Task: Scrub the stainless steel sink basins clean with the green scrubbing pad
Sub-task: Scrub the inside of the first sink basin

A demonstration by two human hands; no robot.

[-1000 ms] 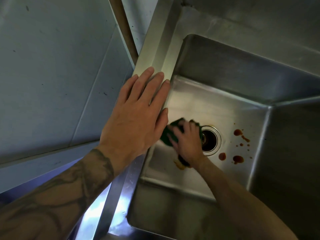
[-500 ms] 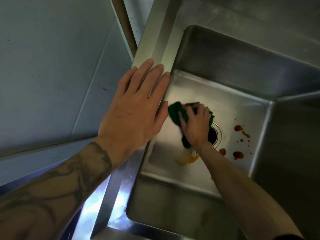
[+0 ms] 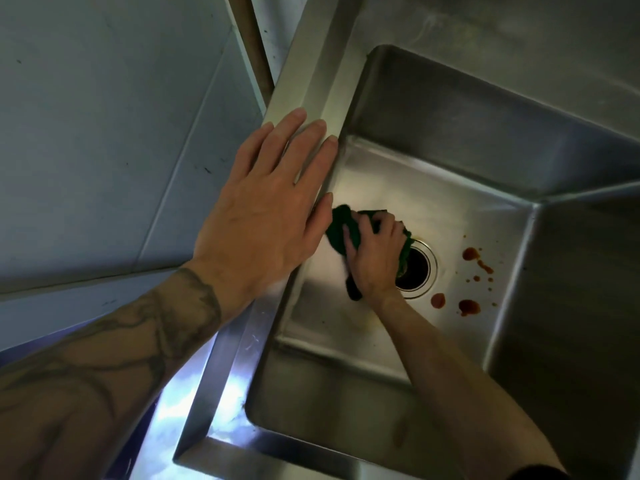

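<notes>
1. The right hand's [image 3: 375, 258] fingers [image 3: 384, 220] are curled over the green scrubbing pad [image 3: 337, 230], gripping it bunched against the floor of the sink basin [image 3: 433, 202].
2. The pad sticks out past the fingertips towards the left wall of the basin, and another edge shows on the little-finger side.
3. Just beside that edge, touching or overlapping it, is the round drain [image 3: 420, 271], partly hidden by the hand.
4. Beyond the drain, well away from the fingers, reddish-brown spots [image 3: 469, 307] lie on the basin floor.
5. The left hand [image 3: 266, 209] lies flat, its fingers [image 3: 294, 129] straight and together on the sink rim [image 3: 311, 81] and holding nothing. Its thumb reaches down over the inner edge, close above the pad.
6. Behind the left fingers, a grey wall panel [image 3: 104, 133] meets the rim.
7. The left forearm [image 3: 104, 358] is tattooed.
</notes>
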